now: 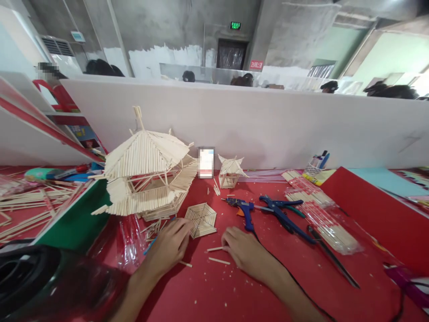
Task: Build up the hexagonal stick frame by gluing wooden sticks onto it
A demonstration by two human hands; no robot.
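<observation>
My left hand [167,246] rests on the red table [234,290], fingertips touching the edge of a flat hexagonal panel of wooden sticks [201,219]. My right hand [243,250] lies palm down beside it, fingertips at a short loose stick [214,249]; another short stick [219,260] lies just below. Whether the right fingers pinch the stick is unclear. Behind the left hand stands a large stick pavilion model [147,176]. A small stick pavilion [229,172] stands further back.
A blue glue gun [244,209] and blue cutters [284,217] lie right of the hands, with a black cord running toward me. Bags of sticks [321,214] sit at the right. Loose sticks pile at the far left. A white partition wall runs behind; other people's heads show beyond.
</observation>
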